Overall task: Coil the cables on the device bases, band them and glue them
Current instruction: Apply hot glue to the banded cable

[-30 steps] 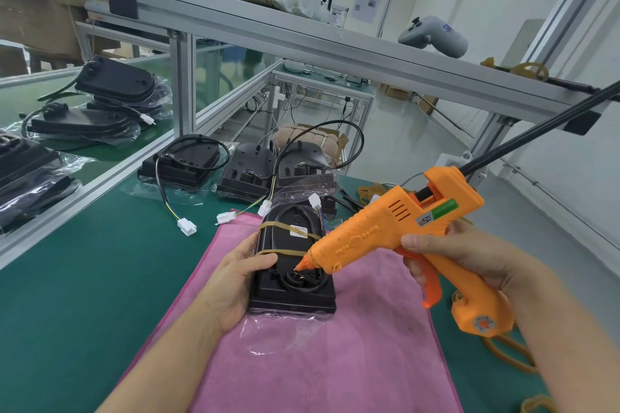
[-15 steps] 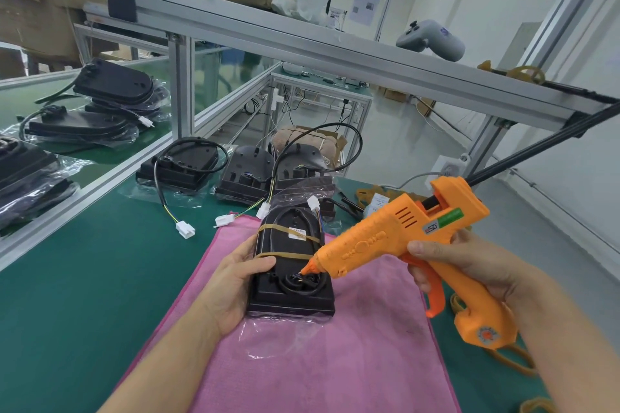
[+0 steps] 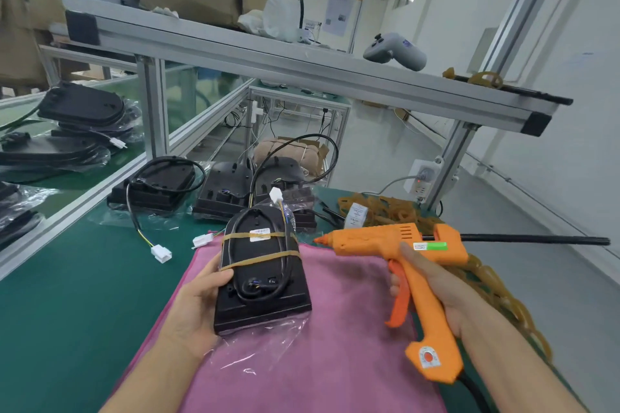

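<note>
Orange plastic hot-glue gun is off the work now: half a second ago its nozzle sat at the cable exit on the black plastic device base; now the tip points left, clear of the base and just beside its upper right edge. Right hand is wrapped round the gun's grip, fingers by the trigger. Left hand has gone from steadying the base to gripping its left edge, and the base looks tilted up off the pink cloth mat.

Black cable is coiled on the base under two tan rubber bands. Read: glue shot is probably done, unit ready to go aside. Bead itself too small to confirm.

Surface: green bench mat, clear plastic bag under the base, more black bases with loose cables behind, pile of tan bands at right. Aluminium-profile shelf overhead; white factory room.
</note>
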The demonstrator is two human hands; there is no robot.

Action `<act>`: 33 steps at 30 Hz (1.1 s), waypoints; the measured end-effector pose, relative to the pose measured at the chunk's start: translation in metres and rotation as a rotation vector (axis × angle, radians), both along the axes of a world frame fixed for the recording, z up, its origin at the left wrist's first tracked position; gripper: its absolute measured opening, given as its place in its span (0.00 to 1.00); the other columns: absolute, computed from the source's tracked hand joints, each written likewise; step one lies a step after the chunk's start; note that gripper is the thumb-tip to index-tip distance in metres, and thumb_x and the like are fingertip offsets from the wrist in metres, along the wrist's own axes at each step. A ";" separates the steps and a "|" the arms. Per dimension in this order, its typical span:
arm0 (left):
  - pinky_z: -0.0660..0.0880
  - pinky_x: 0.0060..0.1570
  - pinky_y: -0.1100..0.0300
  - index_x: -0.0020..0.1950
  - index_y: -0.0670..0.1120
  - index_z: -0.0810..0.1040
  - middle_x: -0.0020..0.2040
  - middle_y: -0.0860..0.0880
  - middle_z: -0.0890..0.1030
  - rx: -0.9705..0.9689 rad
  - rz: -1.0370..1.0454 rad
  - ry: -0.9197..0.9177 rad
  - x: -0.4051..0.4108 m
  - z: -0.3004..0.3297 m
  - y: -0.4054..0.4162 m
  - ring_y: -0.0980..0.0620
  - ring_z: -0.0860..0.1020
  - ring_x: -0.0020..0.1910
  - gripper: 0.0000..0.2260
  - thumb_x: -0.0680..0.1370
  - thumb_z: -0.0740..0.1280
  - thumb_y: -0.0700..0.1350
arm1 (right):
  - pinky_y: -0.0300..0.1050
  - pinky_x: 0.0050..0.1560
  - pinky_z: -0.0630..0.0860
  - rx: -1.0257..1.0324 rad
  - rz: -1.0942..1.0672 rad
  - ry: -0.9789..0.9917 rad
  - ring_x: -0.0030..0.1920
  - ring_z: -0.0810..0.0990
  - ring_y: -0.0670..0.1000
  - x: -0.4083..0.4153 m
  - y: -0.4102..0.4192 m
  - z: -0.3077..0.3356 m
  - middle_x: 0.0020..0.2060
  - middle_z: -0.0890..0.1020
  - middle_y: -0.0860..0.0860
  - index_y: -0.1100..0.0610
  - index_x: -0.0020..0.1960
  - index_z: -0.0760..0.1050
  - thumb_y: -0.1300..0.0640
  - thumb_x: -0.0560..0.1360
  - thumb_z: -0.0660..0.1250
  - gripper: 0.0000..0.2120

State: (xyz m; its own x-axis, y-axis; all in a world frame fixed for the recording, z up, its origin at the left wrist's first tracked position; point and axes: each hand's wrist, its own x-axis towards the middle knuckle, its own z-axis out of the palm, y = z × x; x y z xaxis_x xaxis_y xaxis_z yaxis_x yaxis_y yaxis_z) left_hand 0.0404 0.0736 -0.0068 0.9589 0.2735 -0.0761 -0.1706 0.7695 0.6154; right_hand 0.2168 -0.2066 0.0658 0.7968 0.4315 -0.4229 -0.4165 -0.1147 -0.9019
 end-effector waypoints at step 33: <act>0.82 0.42 0.48 0.67 0.51 0.75 0.57 0.41 0.83 0.135 0.063 0.001 -0.004 0.020 -0.015 0.40 0.84 0.47 0.30 0.67 0.63 0.31 | 0.47 0.70 0.66 -0.028 0.390 -0.370 0.64 0.74 0.42 -0.088 0.106 -0.015 0.64 0.74 0.38 0.36 0.73 0.53 0.28 0.62 0.71 0.46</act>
